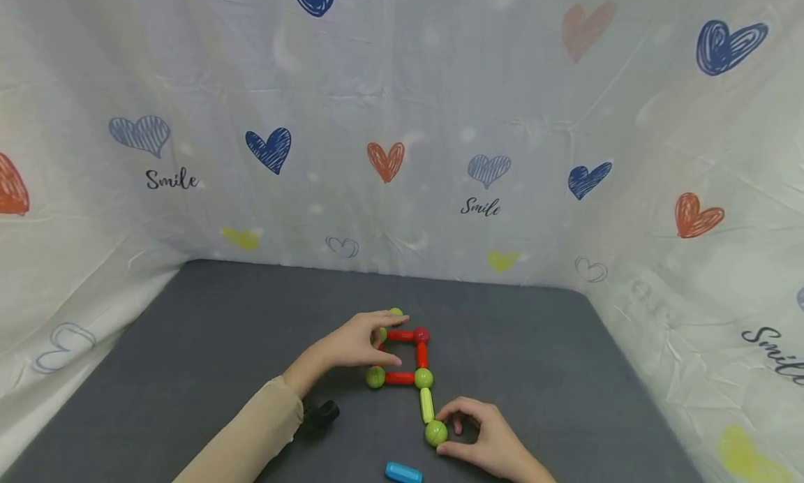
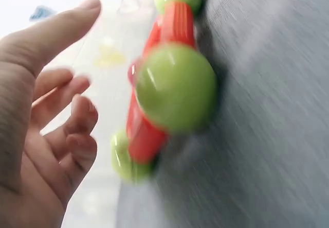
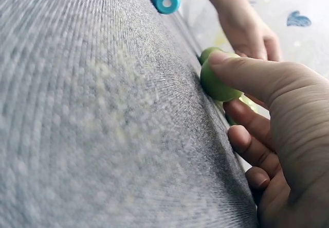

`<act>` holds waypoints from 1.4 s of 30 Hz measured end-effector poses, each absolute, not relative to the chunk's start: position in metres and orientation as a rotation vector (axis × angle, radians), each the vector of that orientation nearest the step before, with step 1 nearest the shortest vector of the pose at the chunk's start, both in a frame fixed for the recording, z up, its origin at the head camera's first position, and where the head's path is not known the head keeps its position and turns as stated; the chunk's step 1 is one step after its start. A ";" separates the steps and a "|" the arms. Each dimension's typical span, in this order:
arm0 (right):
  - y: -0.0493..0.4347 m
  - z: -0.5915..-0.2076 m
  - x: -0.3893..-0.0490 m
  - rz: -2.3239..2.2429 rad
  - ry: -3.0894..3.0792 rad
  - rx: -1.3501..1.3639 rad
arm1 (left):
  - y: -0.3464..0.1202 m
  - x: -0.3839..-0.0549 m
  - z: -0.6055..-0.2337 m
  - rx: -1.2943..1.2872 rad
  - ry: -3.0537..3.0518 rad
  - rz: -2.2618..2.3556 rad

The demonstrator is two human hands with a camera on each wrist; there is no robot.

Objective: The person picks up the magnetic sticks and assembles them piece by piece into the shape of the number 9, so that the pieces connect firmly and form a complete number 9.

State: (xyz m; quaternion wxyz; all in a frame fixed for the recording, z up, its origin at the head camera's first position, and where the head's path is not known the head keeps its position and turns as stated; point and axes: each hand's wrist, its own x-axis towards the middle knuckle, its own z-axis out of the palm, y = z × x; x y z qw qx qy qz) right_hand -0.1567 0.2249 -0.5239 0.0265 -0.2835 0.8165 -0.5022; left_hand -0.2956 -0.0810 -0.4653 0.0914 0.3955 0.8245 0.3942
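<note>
Red rods (image 1: 400,378) and balls make a square on the dark grey table. One corner is a red ball (image 1: 421,335); the others are green. From its near right corner a light green rod (image 1: 426,405) runs toward me to another green ball (image 1: 436,433). My right hand (image 1: 482,433) pinches that end ball between thumb and fingers, as the right wrist view also shows. Over the square's left side is my left hand (image 1: 358,340), its thumb and fingers spread apart. In the left wrist view it stands clear of the nearest green ball (image 2: 176,88) and holds nothing.
A blue rod (image 1: 403,472) lies at the near edge of the view. Beside the left sleeve is a small black object (image 1: 323,413). White curtain (image 1: 427,239) with printed hearts hangs behind the table and along its sides.
</note>
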 end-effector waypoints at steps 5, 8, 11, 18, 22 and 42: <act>0.226 -0.524 -0.157 -1.559 2.527 -0.897 | -0.043 -0.300 -0.453 1.400 2.186 1.008; 0.226 -0.525 -0.158 -1.565 2.530 -0.936 | -0.024 -0.299 -0.452 1.471 2.061 0.888; 0.226 -0.525 -0.157 -1.568 2.534 -0.955 | -0.011 -0.295 -0.454 1.484 2.003 0.796; 0.225 -0.525 -0.157 -1.578 2.535 -0.939 | -0.001 -0.289 -0.456 1.431 2.002 0.687; 0.225 -0.525 -0.156 -1.579 2.538 -0.937 | 0.000 -0.287 -0.453 1.434 2.018 0.625; 0.222 -0.525 -0.156 -1.587 2.561 -0.971 | -0.004 -0.293 -0.463 1.443 1.997 0.738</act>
